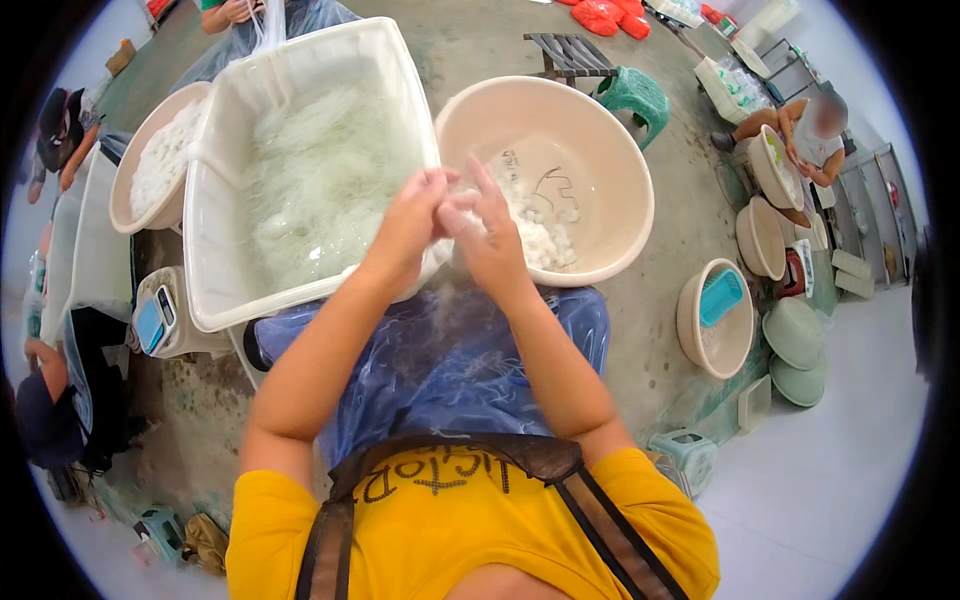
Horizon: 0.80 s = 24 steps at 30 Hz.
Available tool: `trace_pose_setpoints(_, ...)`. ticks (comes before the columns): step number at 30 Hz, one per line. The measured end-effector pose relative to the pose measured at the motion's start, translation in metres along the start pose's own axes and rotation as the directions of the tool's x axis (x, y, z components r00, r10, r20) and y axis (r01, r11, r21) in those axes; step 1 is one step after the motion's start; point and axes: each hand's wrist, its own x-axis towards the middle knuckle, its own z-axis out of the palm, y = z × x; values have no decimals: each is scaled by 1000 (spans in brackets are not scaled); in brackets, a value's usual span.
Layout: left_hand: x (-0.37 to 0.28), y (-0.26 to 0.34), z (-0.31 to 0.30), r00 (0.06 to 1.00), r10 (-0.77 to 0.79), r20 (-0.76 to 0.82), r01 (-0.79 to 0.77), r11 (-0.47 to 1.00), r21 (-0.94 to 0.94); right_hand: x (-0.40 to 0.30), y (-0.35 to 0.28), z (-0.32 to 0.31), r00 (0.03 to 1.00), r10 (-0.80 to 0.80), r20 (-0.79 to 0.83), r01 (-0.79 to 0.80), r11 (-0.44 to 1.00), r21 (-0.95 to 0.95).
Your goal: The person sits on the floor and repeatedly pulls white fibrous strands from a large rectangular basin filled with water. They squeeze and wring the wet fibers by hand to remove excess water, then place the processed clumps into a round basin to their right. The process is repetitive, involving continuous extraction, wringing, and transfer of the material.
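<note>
My left hand [417, 217] and my right hand [487, 232] meet above the gap between two tubs, their fingers close together and blurred. Some white stuff shows between them; whether either hand grips it I cannot tell. On the left stands a white rectangular tub [309, 302] holding cloudy water and a mass of thin whitish strands [322, 172]. To the right is a round beige basin [607, 187], with small white clumps [544, 238] at its near left side and dark marks on its bottom. A blue plastic apron [442, 360] covers my lap below the hands.
A round basin of white material [163, 161] and a kitchen scale [159, 319] stand left. Beyond the beige basin are a green plastic stool [637, 97] and a folding stool [570, 56]. Right, a basin [739, 349] holds a blue basket [721, 298]. Several other people sit around.
</note>
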Motion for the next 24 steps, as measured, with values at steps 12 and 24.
trace_pose_setpoints(12,-46,181,-34,830,516,211,-455,846,-277,-4,30,28,823,116,556,169,884,-435)
trace_pose_setpoints(24,-13,61,-76,858,433,276,-64,623,-779,12,-69,52,960,-96,262,72,992,100)
